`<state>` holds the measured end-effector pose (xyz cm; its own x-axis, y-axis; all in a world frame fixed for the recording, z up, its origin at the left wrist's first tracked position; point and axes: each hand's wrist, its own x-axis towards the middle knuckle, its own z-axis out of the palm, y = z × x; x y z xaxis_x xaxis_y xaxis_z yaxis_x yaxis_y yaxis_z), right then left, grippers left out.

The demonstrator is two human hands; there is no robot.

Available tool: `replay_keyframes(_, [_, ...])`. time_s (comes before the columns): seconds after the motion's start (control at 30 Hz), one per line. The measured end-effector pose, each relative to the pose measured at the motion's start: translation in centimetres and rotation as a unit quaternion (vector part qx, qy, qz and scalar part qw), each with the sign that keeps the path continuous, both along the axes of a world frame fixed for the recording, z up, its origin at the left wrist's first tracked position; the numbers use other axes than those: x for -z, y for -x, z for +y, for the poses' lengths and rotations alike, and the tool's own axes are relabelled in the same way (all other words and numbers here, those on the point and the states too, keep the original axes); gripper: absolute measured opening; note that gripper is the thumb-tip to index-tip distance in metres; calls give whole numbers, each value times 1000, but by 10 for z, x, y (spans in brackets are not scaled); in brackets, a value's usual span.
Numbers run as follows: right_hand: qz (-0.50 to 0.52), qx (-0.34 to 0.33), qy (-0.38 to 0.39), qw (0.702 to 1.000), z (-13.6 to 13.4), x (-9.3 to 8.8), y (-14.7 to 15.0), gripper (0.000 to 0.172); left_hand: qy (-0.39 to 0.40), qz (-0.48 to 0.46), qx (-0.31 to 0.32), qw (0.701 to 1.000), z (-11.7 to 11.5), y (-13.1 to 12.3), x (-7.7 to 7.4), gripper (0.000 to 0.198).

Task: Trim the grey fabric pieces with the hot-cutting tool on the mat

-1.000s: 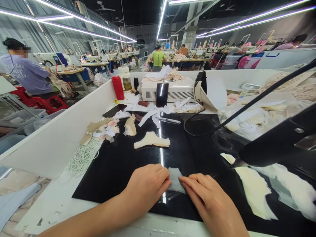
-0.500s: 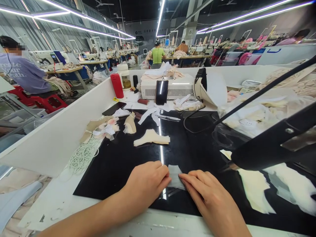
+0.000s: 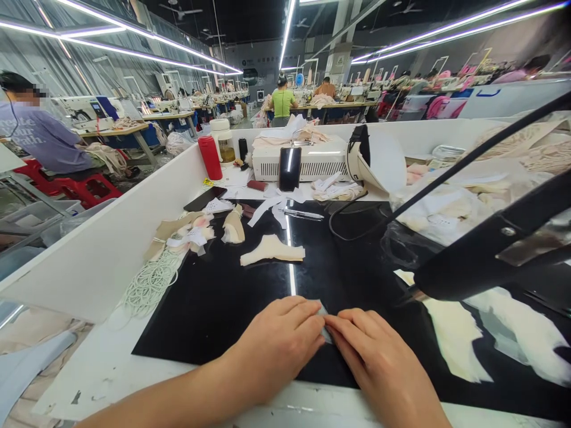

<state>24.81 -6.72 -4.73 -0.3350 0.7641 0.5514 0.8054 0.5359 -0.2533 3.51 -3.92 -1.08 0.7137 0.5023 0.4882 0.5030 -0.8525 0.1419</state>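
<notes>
black mat [image 3: 214,315]: across the frame's lower middle, partly covered.
black tool [image 3: 468,261]: right, cut off by the edge.
left hand [image 3: 285,345]: lower centre, half-curled over grey cloth [image 3: 328,334]; we cannot tell its grip.
right hand [image 3: 379,356]: beside it, fingers together, tips at the cloth; pinch hidden.
grey cloth: between our hands, mostly hidden.
</notes>
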Motion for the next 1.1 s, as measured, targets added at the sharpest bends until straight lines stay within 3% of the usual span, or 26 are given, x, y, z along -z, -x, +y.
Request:
replay_keyframes(0.17, [-10, 5, -11, 1000, -1, 2, 3, 38, -62, 14, -6, 998, 0, 0, 10, 30])
replay_keyframes(0.9, [15, -9, 39, 999, -6, 2, -6, 32, -57, 20, -11, 998, 0, 1, 10, 27])
replay_keyframes(1.1, [17, -11, -2, 1000, -10, -12, -8, 30, -73, 34, -20, 997, 0, -1, 10, 28])
